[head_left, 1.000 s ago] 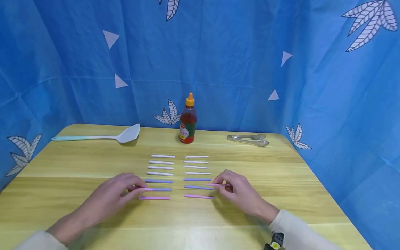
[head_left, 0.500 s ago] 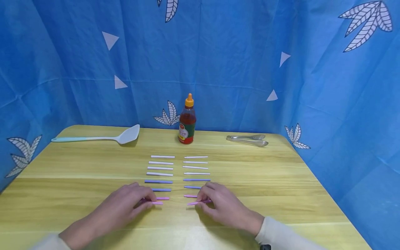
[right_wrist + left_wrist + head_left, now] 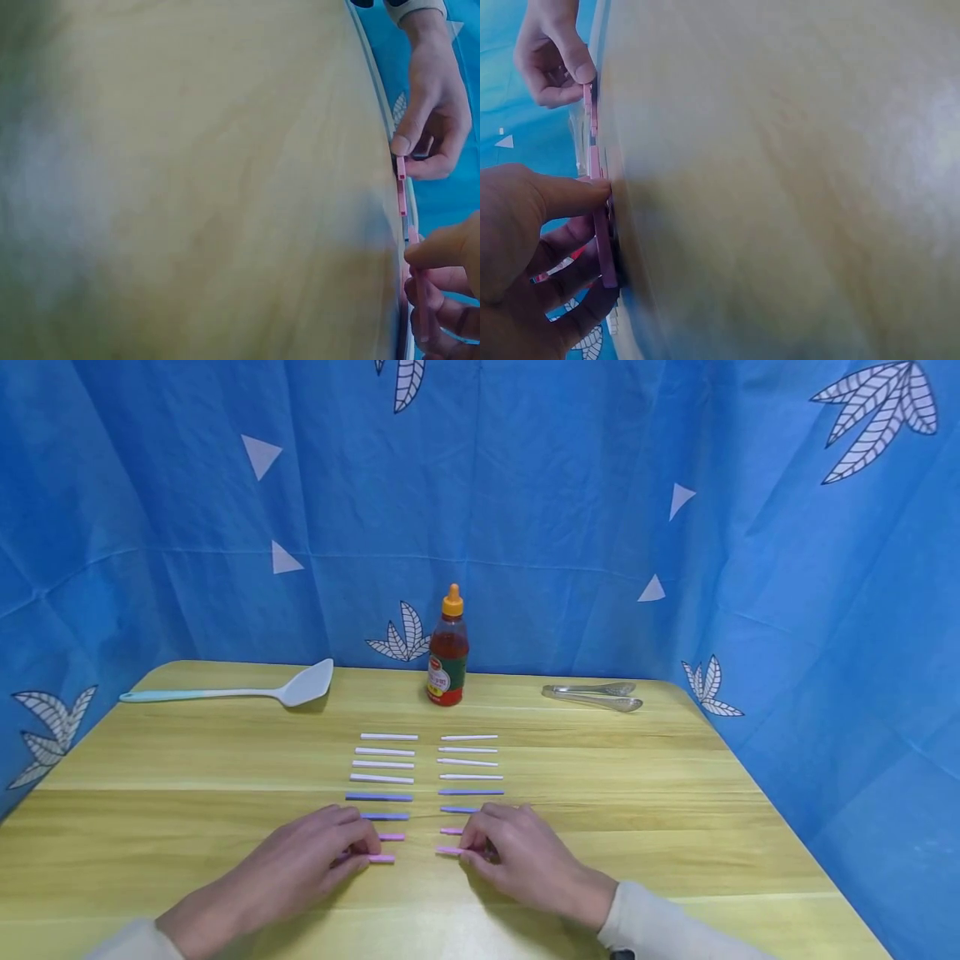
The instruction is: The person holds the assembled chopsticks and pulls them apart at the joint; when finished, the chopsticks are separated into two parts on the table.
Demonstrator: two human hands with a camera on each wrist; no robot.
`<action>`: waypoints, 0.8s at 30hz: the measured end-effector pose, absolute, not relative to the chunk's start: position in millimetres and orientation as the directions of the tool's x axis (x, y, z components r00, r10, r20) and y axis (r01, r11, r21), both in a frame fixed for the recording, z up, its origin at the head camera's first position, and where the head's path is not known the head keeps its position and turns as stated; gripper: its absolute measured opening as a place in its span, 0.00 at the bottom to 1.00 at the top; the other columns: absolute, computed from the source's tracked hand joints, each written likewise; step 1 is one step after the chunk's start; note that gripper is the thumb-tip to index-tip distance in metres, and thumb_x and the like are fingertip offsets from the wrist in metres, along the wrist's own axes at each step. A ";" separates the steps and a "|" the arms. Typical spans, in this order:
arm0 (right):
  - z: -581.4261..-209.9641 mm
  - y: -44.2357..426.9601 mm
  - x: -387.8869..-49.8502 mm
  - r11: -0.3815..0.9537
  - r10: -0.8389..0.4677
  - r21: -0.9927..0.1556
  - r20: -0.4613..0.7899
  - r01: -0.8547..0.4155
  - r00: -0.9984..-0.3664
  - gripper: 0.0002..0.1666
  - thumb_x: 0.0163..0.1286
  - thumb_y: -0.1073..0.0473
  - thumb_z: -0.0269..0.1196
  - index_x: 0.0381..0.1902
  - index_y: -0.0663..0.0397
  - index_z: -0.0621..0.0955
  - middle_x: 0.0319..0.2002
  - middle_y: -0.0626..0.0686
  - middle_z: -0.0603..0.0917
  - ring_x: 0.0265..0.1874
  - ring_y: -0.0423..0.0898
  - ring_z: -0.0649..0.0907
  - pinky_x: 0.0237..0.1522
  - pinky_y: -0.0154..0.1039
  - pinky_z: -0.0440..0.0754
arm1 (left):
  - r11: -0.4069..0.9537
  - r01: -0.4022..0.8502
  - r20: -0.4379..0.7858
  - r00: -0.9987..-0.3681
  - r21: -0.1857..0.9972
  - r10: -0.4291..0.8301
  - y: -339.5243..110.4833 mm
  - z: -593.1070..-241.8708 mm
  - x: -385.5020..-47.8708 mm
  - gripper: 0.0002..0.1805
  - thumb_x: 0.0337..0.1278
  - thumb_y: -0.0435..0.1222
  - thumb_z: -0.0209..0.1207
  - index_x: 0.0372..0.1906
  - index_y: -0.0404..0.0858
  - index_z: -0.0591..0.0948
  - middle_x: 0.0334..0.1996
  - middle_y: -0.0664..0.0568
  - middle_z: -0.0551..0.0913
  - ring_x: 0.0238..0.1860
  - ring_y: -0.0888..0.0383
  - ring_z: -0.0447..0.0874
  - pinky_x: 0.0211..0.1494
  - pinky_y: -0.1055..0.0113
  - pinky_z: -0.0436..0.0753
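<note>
My left hand (image 3: 311, 860) pinches a slim pink stick (image 3: 383, 859) between thumb and fingers, low over the tabletop. Its squared length (image 3: 604, 251) shows in the left wrist view, and its near end looks hollow in the right wrist view. Opposite, my right hand (image 3: 528, 864) grips a thinner pink stick (image 3: 447, 850); the palm side hides much of it. Just beyond each hand another pink stick lies partly covered, the left one (image 3: 393, 837) and the right one (image 3: 451, 832). Purple sticks (image 3: 379, 797) and white sticks (image 3: 382, 765) continue both columns away from me.
At the back of the wooden table (image 3: 675, 852) stands a sauce bottle (image 3: 447, 664) with a yellow cap. A white spatula (image 3: 303, 687) with a mint handle lies back left, metal tongs (image 3: 592, 695) back right. Blue patterned cloth (image 3: 555, 510) hangs behind.
Both hands have come nearer to me and inward, each bringing its pink stick from beside the purple ones to the near end of its column.
</note>
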State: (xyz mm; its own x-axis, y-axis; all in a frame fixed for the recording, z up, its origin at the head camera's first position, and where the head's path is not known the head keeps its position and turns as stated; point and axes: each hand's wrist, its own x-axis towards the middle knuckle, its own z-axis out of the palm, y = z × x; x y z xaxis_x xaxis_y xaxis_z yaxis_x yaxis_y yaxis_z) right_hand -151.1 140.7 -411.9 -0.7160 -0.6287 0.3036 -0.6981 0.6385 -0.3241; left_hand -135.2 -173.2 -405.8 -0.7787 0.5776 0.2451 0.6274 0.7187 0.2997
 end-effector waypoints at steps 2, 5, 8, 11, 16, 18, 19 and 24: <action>-412.1 140.2 -150.3 0.644 -0.629 -0.332 0.284 -0.689 -0.724 0.05 0.70 0.56 0.77 0.38 0.42 0.88 0.31 0.35 0.82 0.30 0.28 0.75 0.40 0.30 0.74 | 0.720 0.626 0.239 -0.780 0.298 0.579 -172.5 -406.5 -135.5 0.07 0.70 0.41 0.72 0.42 0.60 0.86 0.38 0.74 0.82 0.42 0.72 0.78 0.44 0.64 0.85; -412.3 140.1 -149.6 0.655 -0.626 -0.338 0.259 -0.676 -0.736 0.05 0.71 0.56 0.76 0.37 0.40 0.88 0.32 0.34 0.82 0.31 0.28 0.75 0.41 0.31 0.74 | 0.725 0.620 0.228 -0.785 0.300 0.577 -171.8 -407.0 -135.8 0.08 0.70 0.41 0.72 0.43 0.60 0.86 0.39 0.74 0.82 0.43 0.72 0.79 0.45 0.63 0.85; -412.4 140.2 -149.7 0.655 -0.628 -0.333 0.259 -0.678 -0.734 0.06 0.71 0.56 0.76 0.37 0.40 0.88 0.32 0.35 0.82 0.32 0.28 0.76 0.41 0.31 0.74 | 0.725 0.616 0.217 -0.787 0.307 0.577 -171.4 -407.2 -136.3 0.08 0.70 0.41 0.72 0.43 0.60 0.86 0.39 0.75 0.82 0.43 0.72 0.78 0.45 0.63 0.85; -412.5 140.5 -150.4 0.651 -0.633 -0.322 0.268 -0.687 -0.726 0.06 0.70 0.56 0.77 0.37 0.41 0.88 0.32 0.35 0.82 0.31 0.28 0.76 0.41 0.31 0.75 | 0.725 0.616 0.213 -0.788 0.309 0.578 -171.4 -406.9 -137.0 0.07 0.71 0.42 0.72 0.43 0.60 0.86 0.39 0.75 0.82 0.43 0.72 0.78 0.45 0.63 0.85; -411.9 142.6 -151.2 0.641 -0.634 -0.343 0.267 -0.686 -0.726 0.05 0.71 0.57 0.76 0.37 0.43 0.88 0.32 0.37 0.82 0.31 0.29 0.76 0.39 0.30 0.77 | 0.724 0.610 0.198 -0.791 0.323 0.579 -171.9 -407.0 -137.1 0.07 0.71 0.41 0.71 0.43 0.60 0.87 0.38 0.76 0.80 0.42 0.73 0.77 0.45 0.65 0.84; -409.4 145.0 -152.0 0.638 -0.622 -0.378 0.260 -0.670 -0.739 0.03 0.73 0.57 0.74 0.38 0.44 0.88 0.33 0.37 0.83 0.32 0.30 0.77 0.38 0.29 0.78 | 0.736 0.582 0.176 -0.811 0.346 0.558 -172.2 -405.2 -137.0 0.06 0.72 0.41 0.71 0.43 0.60 0.87 0.38 0.75 0.79 0.41 0.73 0.75 0.44 0.66 0.83; -407.1 147.0 -153.1 0.640 -0.610 -0.395 0.261 -0.660 -0.748 0.02 0.74 0.57 0.73 0.39 0.45 0.88 0.33 0.38 0.83 0.32 0.30 0.77 0.37 0.28 0.78 | 0.750 0.561 0.160 -0.825 0.352 0.542 -172.1 -402.9 -137.5 0.06 0.72 0.42 0.71 0.44 0.60 0.87 0.38 0.75 0.79 0.41 0.73 0.75 0.45 0.65 0.84; -388.2 168.4 -167.8 0.646 -0.513 -0.484 0.296 -0.590 -0.805 0.02 0.77 0.60 0.69 0.41 0.47 0.89 0.36 0.39 0.86 0.33 0.31 0.79 0.36 0.31 0.82 | 0.804 0.490 0.193 -0.872 0.337 0.450 -181.8 -385.3 -147.0 0.04 0.75 0.43 0.68 0.47 0.58 0.89 0.41 0.72 0.82 0.45 0.69 0.80 0.50 0.58 0.87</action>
State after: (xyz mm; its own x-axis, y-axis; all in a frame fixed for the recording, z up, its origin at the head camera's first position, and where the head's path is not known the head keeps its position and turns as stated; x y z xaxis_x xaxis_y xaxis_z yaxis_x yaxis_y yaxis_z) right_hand -167.8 168.4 -388.2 -0.8053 -0.5134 0.2963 -0.5901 0.6460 -0.4843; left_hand -147.0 -181.8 -385.3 -0.8720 0.4500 0.1927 0.4895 0.8043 0.3369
